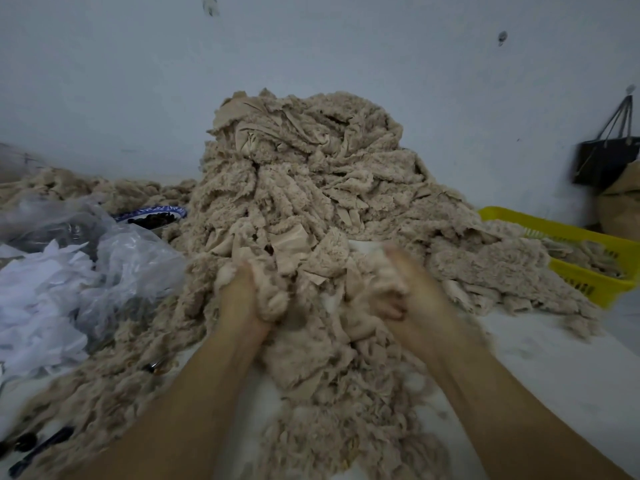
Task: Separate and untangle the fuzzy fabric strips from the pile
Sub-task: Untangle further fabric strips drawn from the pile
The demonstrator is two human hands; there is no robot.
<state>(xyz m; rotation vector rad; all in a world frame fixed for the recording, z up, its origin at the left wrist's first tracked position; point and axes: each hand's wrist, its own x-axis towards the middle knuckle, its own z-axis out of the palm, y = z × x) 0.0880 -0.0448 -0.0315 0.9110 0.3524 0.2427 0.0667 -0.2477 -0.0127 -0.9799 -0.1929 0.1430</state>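
Note:
A tall pile of beige fuzzy fabric strips [304, 174] rises in the middle of the white table, against the wall. Loose strips spill from it toward me and off to the left. My left hand [242, 299] grips a bunch of fuzzy strips [273, 299] at the foot of the pile. My right hand [408, 292] is blurred by motion, and its fingers curl round another clump of the same strips [367, 306]. Both hands sit close together, with tangled strips between them.
Clear plastic bags with white scraps [52, 271] lie at the left. A blue-rimmed bowl with dark pieces [152, 216] stands behind them. A yellow basket [585, 258] holding strips stands at the right, with a black bag [609, 157] hanging on the wall. Dark tools [34, 448] lie bottom left.

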